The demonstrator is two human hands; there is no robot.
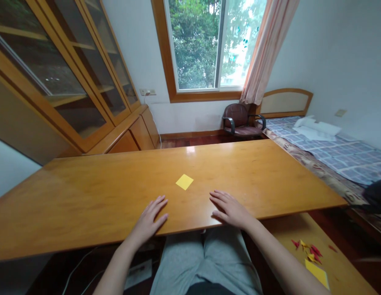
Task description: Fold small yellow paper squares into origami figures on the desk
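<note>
A small square of yellow paper (184, 182) lies flat on the wooden desk (101, 188), turned so that one corner faces me. My left hand (150, 217) rests at the desk's near edge, to the left of the paper and nearer to me. Its fingers are stretched out and hold nothing. On the other side, my right hand (228, 207) also lies on the desk with fingers extended and thumb apart, holding nothing. Neither hand touches the paper.
At lower right, a lower wooden surface (288, 229) carries several red and yellow folded paper pieces (313, 250) and a yellow paper stack (317, 273). Beyond the desk stand a brown armchair (239, 121), a bed (340, 151) and a glass-door cabinet (86, 53).
</note>
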